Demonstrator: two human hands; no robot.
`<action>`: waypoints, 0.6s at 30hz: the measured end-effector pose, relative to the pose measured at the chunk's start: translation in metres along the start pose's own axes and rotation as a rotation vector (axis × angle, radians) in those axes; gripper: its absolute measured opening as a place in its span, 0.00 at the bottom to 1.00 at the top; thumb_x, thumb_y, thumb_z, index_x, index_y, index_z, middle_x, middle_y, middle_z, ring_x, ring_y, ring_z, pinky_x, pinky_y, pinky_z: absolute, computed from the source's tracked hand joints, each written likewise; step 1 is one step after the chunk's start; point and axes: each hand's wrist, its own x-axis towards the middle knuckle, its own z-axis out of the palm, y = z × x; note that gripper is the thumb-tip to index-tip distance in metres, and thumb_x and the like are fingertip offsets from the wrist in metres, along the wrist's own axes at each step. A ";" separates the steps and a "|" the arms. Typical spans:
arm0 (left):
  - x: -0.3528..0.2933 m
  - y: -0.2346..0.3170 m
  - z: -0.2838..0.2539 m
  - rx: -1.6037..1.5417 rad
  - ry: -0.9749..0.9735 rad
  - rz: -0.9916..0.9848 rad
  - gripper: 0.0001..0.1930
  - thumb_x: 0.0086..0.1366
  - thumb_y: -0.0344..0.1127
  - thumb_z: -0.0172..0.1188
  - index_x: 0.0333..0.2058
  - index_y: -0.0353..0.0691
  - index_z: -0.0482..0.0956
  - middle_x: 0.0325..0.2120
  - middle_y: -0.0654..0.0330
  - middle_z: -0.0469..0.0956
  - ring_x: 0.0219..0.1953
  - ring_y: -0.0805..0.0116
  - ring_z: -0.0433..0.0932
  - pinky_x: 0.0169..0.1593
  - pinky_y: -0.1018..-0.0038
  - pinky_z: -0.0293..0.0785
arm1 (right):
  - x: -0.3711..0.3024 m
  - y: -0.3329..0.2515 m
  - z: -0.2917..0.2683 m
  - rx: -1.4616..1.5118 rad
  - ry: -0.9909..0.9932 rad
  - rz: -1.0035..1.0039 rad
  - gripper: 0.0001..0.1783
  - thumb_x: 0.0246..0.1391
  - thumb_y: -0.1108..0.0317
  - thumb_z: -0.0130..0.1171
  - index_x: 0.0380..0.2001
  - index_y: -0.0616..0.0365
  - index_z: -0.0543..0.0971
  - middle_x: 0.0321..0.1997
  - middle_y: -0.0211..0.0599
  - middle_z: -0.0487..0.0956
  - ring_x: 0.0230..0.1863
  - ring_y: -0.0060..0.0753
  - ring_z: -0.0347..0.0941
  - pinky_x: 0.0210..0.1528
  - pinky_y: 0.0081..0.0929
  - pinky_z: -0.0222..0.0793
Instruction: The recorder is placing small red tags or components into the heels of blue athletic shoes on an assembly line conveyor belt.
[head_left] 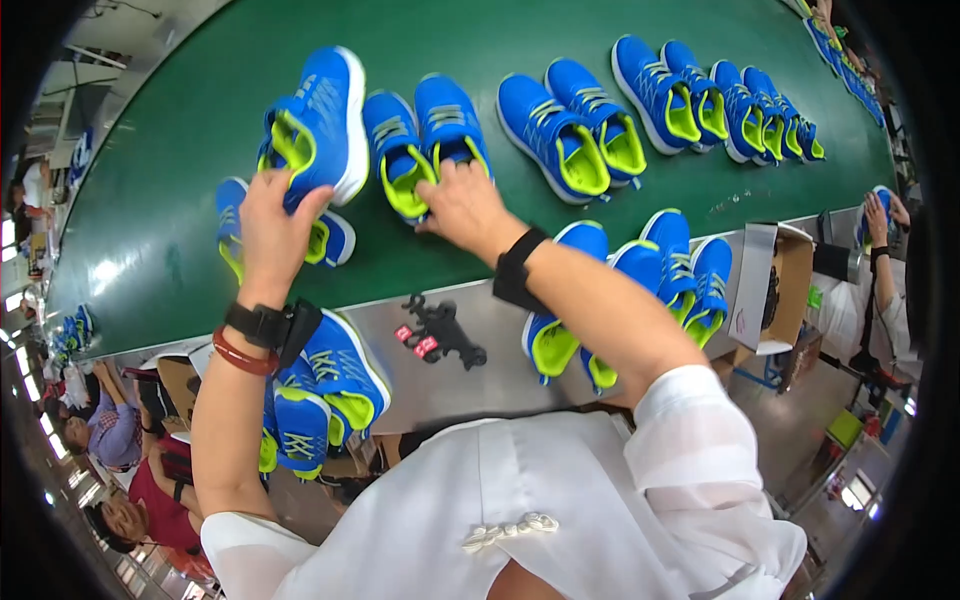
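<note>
My left hand (275, 228) is closed on the heel end of a blue sneaker (328, 112) with a lime-green lining and white sole, tilted on its side above the green table. Beneath it lie more blue sneakers (342, 238), partly hidden by the hand. My right hand (465, 208) closes over the heel area of the sneaker pair beside it. Its fingers reach into the opening of the right sneaker (447, 108), and the thumb side is at the heel of the left sneaker (390, 125); the exact grip is partly hidden.
Several sneaker pairs (555, 125) run along the green table (560, 30) to the right. More sneakers (640, 270) stand near its metal edge, others (340, 370) by my left forearm. Black plastic pieces with red tags (440, 332) lie between my arms. Right are an open box (790, 285) and another person's hand (877, 215).
</note>
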 end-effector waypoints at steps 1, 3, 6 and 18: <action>0.001 -0.002 0.006 -0.042 0.006 0.020 0.17 0.51 0.38 0.68 0.36 0.33 0.76 0.31 0.51 0.74 0.35 0.54 0.73 0.39 0.67 0.68 | 0.004 0.001 -0.008 -0.063 -0.042 -0.012 0.21 0.34 0.49 0.68 0.30 0.50 0.79 0.31 0.43 0.73 0.38 0.43 0.70 0.38 0.38 0.62; 0.001 -0.004 0.015 -0.060 0.025 0.059 0.18 0.51 0.39 0.68 0.35 0.32 0.76 0.32 0.50 0.74 0.35 0.52 0.74 0.39 0.67 0.69 | 0.009 0.016 -0.013 -0.179 0.011 0.032 0.20 0.35 0.50 0.67 0.29 0.52 0.79 0.30 0.43 0.74 0.37 0.44 0.71 0.39 0.41 0.64; 0.001 -0.009 0.042 -0.005 0.117 0.160 0.18 0.49 0.42 0.69 0.33 0.33 0.78 0.30 0.50 0.75 0.34 0.52 0.75 0.37 0.65 0.71 | 0.009 0.052 -0.028 -0.252 -0.024 0.105 0.21 0.38 0.52 0.67 0.34 0.51 0.78 0.33 0.42 0.75 0.37 0.45 0.73 0.41 0.39 0.65; -0.028 0.002 0.099 -0.004 -0.175 0.028 0.17 0.46 0.47 0.70 0.28 0.42 0.80 0.29 0.49 0.74 0.33 0.52 0.76 0.36 0.60 0.70 | -0.152 -0.127 -0.028 0.136 -0.229 0.529 0.24 0.36 0.61 0.70 0.35 0.60 0.71 0.37 0.44 0.70 0.39 0.47 0.69 0.41 0.39 0.66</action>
